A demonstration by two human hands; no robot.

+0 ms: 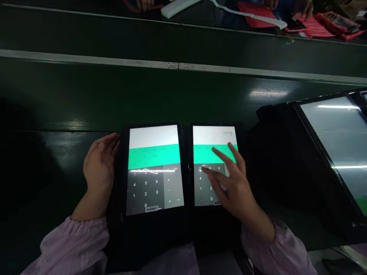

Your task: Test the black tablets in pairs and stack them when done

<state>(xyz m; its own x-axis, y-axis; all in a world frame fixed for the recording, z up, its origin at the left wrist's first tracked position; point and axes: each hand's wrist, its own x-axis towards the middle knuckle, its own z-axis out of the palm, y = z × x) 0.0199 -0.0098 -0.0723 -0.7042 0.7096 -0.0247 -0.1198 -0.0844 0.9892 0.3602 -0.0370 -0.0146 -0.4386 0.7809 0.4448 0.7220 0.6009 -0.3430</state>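
Note:
Two tablets lie side by side on the dark green work surface, each lit with a calculator screen. My left hand (100,166) rests against the left edge of the left tablet (146,193), its fingers bent along the side and partly hidden behind the edge. Over the right tablet (202,194) is my right hand (235,183), fingers spread, with the index fingertip at the 7 key. Some characters show in the white display strip at that screen's top. A small barcode label (151,209) sits at the bottom of the left screen.
On the right stands a large dark-framed screen (335,133), tilted. A pale metal strip (114,62) crosses the green surface (94,91). Beyond it, other people's hands (305,9) work among red plastic packaging (258,15), a white foam piece (179,8) and a white strap.

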